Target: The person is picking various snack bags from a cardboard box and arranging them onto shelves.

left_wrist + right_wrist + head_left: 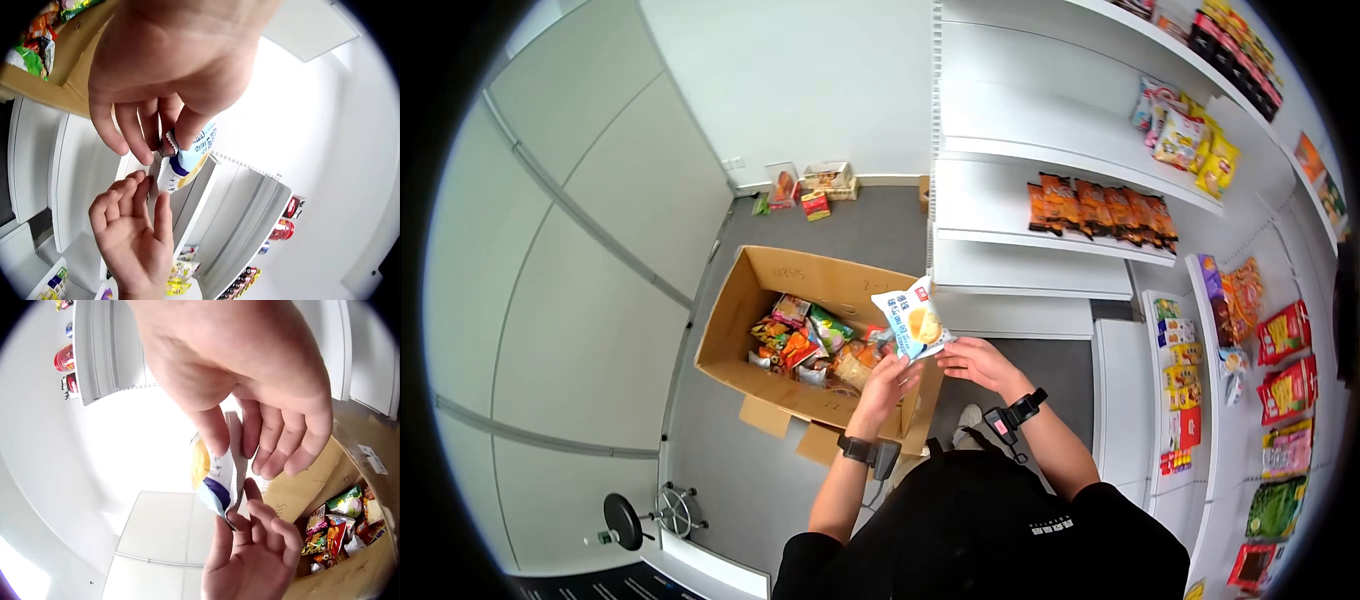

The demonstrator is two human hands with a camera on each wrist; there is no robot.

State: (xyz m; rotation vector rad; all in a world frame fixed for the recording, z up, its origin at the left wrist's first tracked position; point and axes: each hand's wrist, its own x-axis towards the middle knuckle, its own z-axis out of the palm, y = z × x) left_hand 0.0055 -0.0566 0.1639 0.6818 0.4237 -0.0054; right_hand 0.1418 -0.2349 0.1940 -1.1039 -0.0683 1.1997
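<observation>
A white and light-blue bread packet (908, 318), with a golden bun printed on its front, is held up in front of the body, over the near right side of the cardboard box. My left hand (887, 382) pinches its lower left corner between thumb and fingers. At the other lower corner, the thumb and index finger of my right hand (980, 362) pinch the crimped edge. In the right wrist view the packet (215, 465) is seen from its edge, the seal running between both hands. The remaining right fingers are loosely bent beside it.
A large open cardboard box (730, 330) full of mixed snack packets stands on the floor. White shelves (1020, 265) rise to the right, one bearing orange packets (1100, 208). Several packages (828, 178) lie by the back wall. A stool (625, 522) stands at lower left.
</observation>
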